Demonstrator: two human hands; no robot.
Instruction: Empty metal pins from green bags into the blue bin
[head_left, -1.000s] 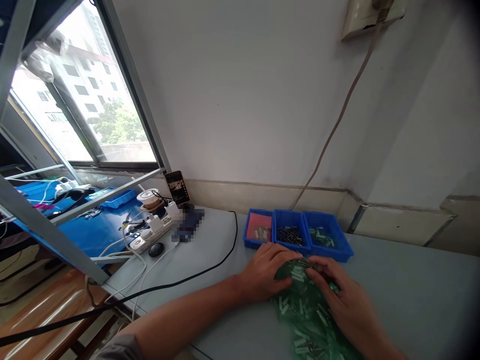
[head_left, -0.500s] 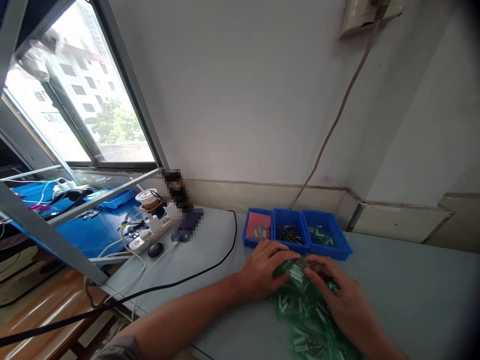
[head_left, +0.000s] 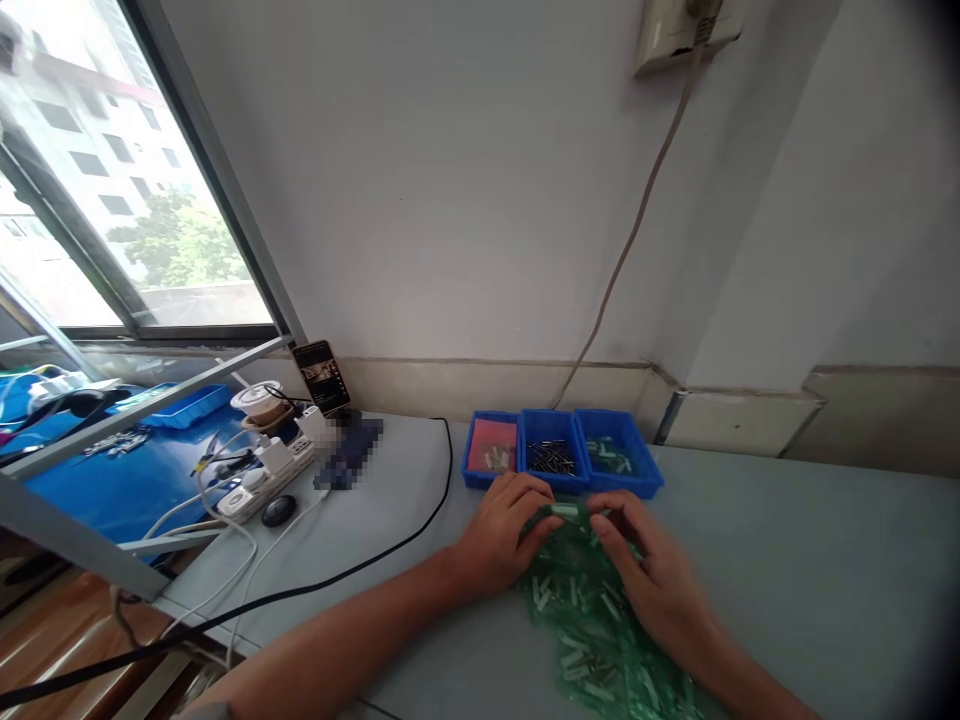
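Note:
A green plastic bag (head_left: pixel 592 610) with many small silvery cylindrical pieces inside lies on the grey table, reaching toward the bottom of the view. My left hand (head_left: pixel 504 535) pinches its far left edge. On the opposite side, my right hand (head_left: pixel 651 560) grips the far right edge between thumb and fingers. One pale cylindrical piece (head_left: pixel 566 510) shows at the top of the bag, between my hands. Just beyond my fingers stand three blue bins: the left bin (head_left: pixel 470 468) has a pink sheet and small pieces, the middle bin (head_left: pixel 555 483) dark metal pins, the right bin (head_left: pixel 643 487) small greenish pieces.
A black cable (head_left: pixel 337 570) crosses the table on the left. Beyond it are a power strip (head_left: pixel 262 480), a black mouse (head_left: pixel 279 511) and a phone (head_left: pixel 322 375) propped by the wall. A metal frame (head_left: pixel 82 545) borders the left side.
The view has swung to the right, so everything sits further left in it. At the bag's top, the several pieces between my hands have given way to one visible piece.

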